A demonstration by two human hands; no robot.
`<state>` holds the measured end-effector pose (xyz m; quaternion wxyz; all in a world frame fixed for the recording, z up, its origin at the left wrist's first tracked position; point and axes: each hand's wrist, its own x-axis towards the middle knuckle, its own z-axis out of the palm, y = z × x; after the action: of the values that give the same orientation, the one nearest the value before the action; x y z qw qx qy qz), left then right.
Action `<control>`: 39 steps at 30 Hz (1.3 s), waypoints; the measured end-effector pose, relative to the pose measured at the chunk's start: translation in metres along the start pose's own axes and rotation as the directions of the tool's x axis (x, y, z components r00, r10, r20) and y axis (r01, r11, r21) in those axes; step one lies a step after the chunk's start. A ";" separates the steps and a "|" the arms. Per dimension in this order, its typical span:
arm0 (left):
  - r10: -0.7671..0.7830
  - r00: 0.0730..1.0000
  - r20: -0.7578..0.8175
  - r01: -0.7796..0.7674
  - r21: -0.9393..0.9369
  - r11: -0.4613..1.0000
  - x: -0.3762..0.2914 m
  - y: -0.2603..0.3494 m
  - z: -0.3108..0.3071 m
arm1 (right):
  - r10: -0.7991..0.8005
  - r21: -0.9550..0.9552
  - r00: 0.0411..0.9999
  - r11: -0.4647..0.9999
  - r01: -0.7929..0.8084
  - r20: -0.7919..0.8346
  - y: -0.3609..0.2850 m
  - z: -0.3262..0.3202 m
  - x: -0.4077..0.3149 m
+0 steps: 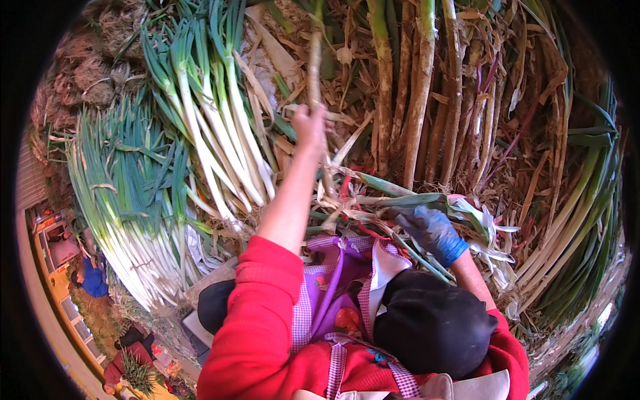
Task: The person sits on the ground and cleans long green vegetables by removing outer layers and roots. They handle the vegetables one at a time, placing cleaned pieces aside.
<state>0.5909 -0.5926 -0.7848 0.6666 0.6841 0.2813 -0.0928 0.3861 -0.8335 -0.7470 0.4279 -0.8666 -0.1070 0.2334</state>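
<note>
My bare left hand is closed around a brown, unpeeled long green onion stalk, slightly blurred, held upright in the view above my lap. My right hand, in a blue glove, lies at the green leaves and peeled dry skins in front of my right knee; its fingertips are partly hidden, so its grip is unclear. Left of my left hand lie cleaned long green onions with white stems and green tops. More unpeeled stalks with roots lie to the right.
A pile of green onions lies at the far left, with dry root clumps beyond. Another bundle is at the right. Husks litter the ground. Two people, one in blue and one in dark red, are at the lower left.
</note>
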 end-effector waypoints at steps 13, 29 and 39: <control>-0.101 0.746 0.658 0.034 0.115 0.993 -0.192 -0.094 0.050 | 0.194 0.802 0.973 0.558 -0.211 0.121 -0.001 -0.029 0.094; 0.153 0.913 0.378 0.158 -0.673 0.723 -0.138 -0.017 -0.006 | 0.503 0.427 0.832 0.716 -0.552 0.232 -0.031 0.007 -0.047; 0.308 0.877 0.369 0.058 -0.718 0.694 -0.169 0.003 -0.005 | 0.282 0.392 0.934 0.902 -0.180 -0.221 -0.013 0.025 0.028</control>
<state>0.4512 -0.6314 -0.6968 0.9293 0.3494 0.0791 -0.0901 0.3981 -0.7971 -0.7583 0.5610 -0.8020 0.1026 0.1775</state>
